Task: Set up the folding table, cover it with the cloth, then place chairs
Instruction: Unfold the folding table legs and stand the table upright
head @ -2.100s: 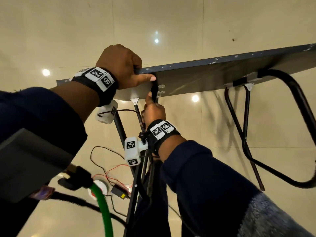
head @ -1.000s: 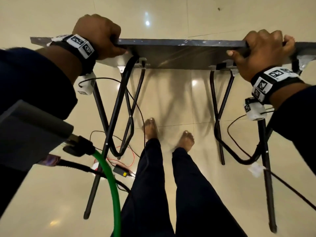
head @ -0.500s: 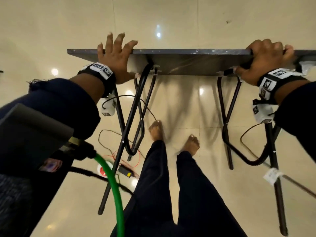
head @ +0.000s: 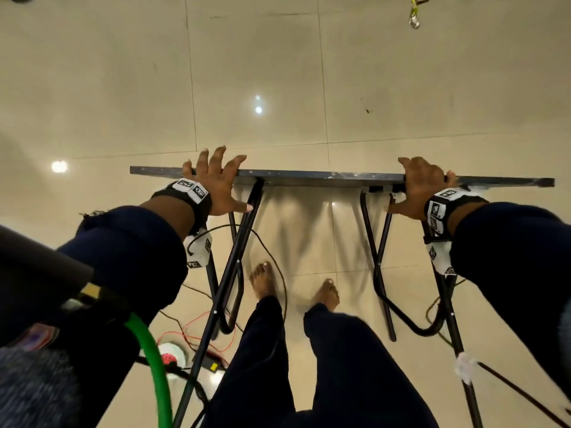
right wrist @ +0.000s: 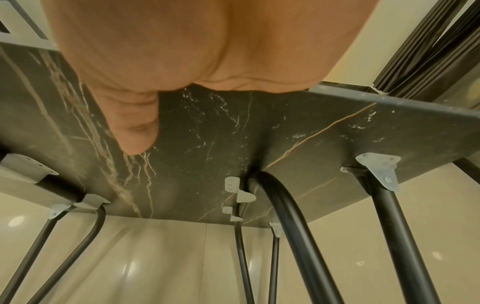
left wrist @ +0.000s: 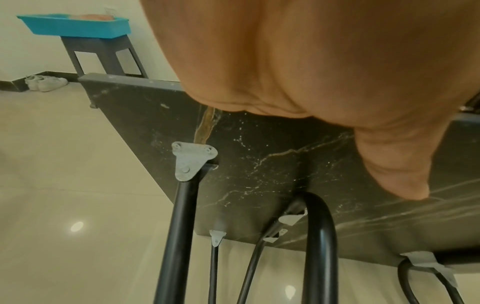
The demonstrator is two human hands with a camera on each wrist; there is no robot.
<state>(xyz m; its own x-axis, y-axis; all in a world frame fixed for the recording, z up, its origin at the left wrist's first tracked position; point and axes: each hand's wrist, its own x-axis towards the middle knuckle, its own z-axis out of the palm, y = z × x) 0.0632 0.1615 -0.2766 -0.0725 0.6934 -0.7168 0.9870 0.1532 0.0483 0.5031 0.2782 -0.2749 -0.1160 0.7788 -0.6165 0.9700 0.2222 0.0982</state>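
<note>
The dark marble-pattern folding table (head: 324, 176) shows edge-on in the head view, its underside (left wrist: 272, 164) facing me. Its black tube legs (head: 228, 270) are unfolded and reach down on both sides of my bare feet. My left hand (head: 213, 183) lies on the top edge near the left end with fingers spread straight and its thumb (left wrist: 397, 168) flat against the underside. My right hand (head: 421, 188) grips the same edge near the right end. Its fingers curl over the rim and its thumb (right wrist: 135, 127) presses the underside (right wrist: 233, 133). No cloth or chair is in view.
Cables and a white power strip (head: 173, 356) lie on the tiled floor by the left legs, and a green hose (head: 157, 366) hangs at my left side. A teal tray (left wrist: 75, 26) sits on a grey stool (left wrist: 103, 53) by the wall, with white shoes (left wrist: 44, 82) beside it. Dark curtains (right wrist: 428, 51) hang at the right.
My right hand left the leg joint and took the table's right edge. My left hand's fingers uncurled and spread over the rim. The tabletop now shows more edge-on.
</note>
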